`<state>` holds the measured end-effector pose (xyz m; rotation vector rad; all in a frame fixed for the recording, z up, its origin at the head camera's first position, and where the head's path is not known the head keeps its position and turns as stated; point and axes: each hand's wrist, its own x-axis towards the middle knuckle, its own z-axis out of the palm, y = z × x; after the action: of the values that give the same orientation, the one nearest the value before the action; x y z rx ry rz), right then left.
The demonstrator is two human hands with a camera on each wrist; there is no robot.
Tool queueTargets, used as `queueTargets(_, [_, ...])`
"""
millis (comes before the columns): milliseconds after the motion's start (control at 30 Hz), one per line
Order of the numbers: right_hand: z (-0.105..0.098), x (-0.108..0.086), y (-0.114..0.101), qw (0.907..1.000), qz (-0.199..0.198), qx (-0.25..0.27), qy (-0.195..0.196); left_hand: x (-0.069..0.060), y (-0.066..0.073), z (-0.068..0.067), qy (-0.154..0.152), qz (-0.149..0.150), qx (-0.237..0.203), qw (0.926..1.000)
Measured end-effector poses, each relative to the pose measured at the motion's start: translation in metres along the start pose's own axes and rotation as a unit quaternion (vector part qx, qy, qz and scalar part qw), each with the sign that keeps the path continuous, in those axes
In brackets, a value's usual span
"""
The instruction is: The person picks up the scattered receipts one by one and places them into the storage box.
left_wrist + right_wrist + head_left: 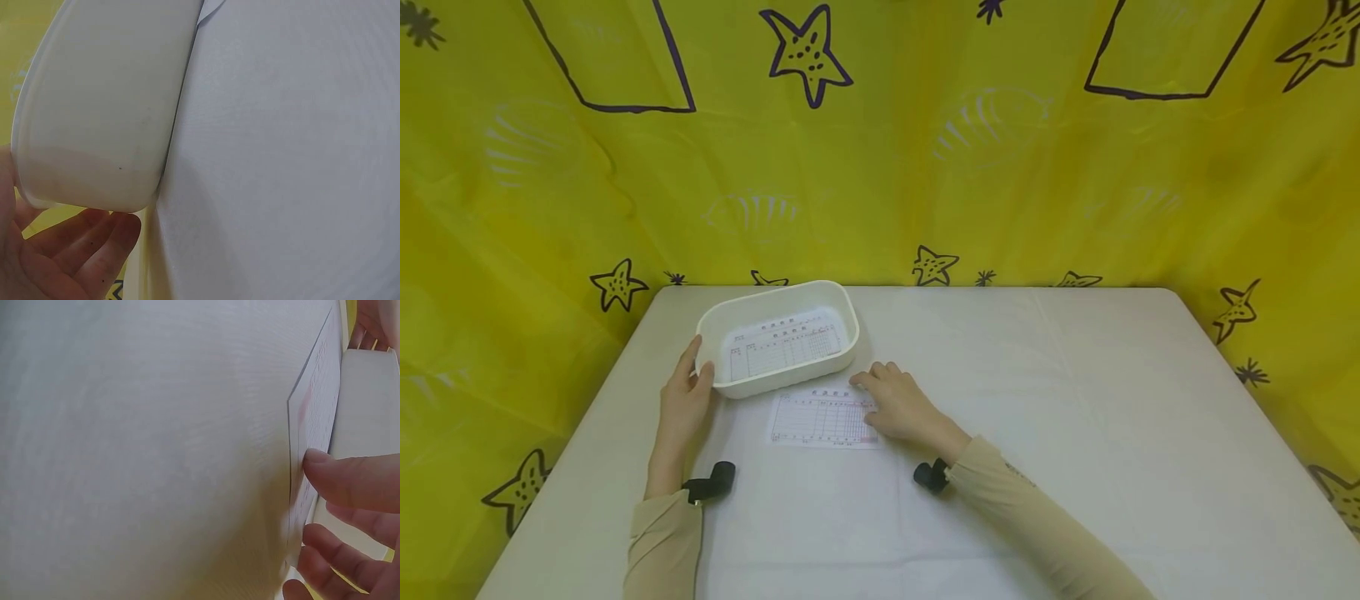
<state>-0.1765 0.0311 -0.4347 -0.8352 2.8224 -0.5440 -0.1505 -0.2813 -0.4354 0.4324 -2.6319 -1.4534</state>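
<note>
A white plastic basin point(790, 379) stands on the table, its left end in my left hand point(685, 400). The left wrist view shows the fingers point(119, 240) against the end wall of the basin point(100, 125). Inside the basin lie printed forms point(786, 350), overlapping. Just in front of it, another printed form point(820, 421) rests on the table. My right hand point(902, 404) is over that form's right edge. In the right wrist view, the thumb point(350, 478) touches the form point(315, 406), with the other fingers spread near its far corner.
A white cloth covers the table point(1075, 450). Behind it hangs a yellow curtain point(880, 167) with starfish and fish drawings. Black wrist cameras are strapped to both forearms.
</note>
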Motion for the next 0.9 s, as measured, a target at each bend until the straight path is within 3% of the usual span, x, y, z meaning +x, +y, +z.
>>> queueTargets(467, [0.001,0.0029,0.0013,0.9995,0.014,0.028,-0.003,0.0001,0.0007,0.0004,-0.006,-0.001,-0.005,1.0])
queueTargets(900, [-0.0072,-0.0035,-0.0018,0.9959,0.002,0.083,-0.038,0.0,-0.0003,-0.0005,-0.004,-0.004,0.0,1.0])
